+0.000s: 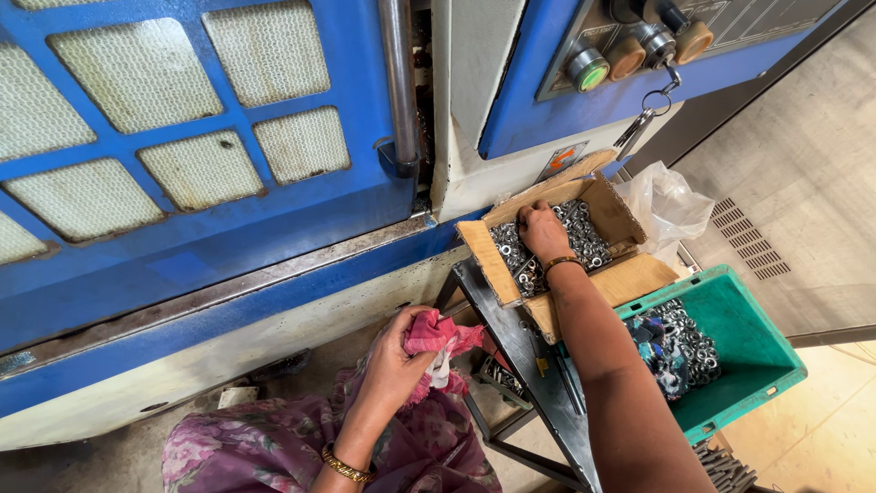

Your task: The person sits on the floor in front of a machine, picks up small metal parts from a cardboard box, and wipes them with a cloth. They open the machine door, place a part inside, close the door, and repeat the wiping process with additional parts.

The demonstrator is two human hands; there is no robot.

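Observation:
My right hand reaches into an open cardboard box filled with several small shiny metal rings or nuts; the fingers are curled down among them, and what they grip is hidden. A bangle sits on that wrist. My left hand is lower down, near my lap, closed around a crumpled pink and white cloth. The box rests on a dark metal stand beside a big blue machine.
A blue machine door with mesh windows and a steel handle fills the left. A control panel with round buttons is above. A green plastic crate holding more metal rings and a clear plastic bag stand to the right.

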